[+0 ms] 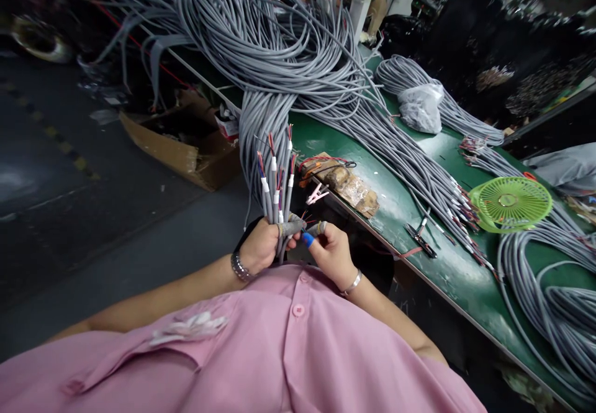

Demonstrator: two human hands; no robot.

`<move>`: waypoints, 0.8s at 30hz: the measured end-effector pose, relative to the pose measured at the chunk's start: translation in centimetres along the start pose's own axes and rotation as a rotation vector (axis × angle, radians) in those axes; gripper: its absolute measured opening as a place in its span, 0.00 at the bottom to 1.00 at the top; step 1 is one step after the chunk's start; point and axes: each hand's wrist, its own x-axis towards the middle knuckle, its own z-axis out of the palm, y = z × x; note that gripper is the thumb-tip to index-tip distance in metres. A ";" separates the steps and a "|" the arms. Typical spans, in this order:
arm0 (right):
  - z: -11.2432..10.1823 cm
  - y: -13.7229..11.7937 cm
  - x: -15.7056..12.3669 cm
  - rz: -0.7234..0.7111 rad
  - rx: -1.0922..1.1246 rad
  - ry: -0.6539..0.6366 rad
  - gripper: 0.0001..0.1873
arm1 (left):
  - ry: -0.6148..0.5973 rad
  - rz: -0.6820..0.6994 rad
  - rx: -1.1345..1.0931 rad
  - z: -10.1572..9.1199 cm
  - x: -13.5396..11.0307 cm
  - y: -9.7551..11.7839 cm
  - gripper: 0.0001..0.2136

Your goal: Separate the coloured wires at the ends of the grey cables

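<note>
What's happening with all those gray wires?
A person's left hand holds a bunch of gray cables upright, their colorful wire ends poking up. The right hand, its thumb blue-tipped, is at some thin wires beside them, its grip too small to make out. More cables lie heaped on the green table.

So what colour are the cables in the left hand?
The cables are grey with white bands near their ends, seen best in the head view.

Dim edges, brighter middle
Pale glare sits on the green bench; the floor lies in shadow, while blur and wide-angle stretch soften the corners.
</note>
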 end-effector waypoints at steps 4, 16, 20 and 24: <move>-0.1 -0.4 -0.3 -0.091 -0.161 -0.021 0.06 | 0.018 0.015 -0.035 0.4 -0.1 0.4 0.08; -2.8 0.3 2.9 0.290 0.339 -0.146 0.19 | -0.076 0.046 0.157 -0.2 -0.4 -0.4 0.10; -3.0 0.2 3.7 0.260 0.268 -0.265 0.16 | -0.066 0.021 0.218 0.0 -0.6 -0.4 0.10; -2.8 0.1 4.0 0.220 0.235 -0.316 0.12 | -0.085 0.004 0.240 0.0 -0.6 -0.4 0.09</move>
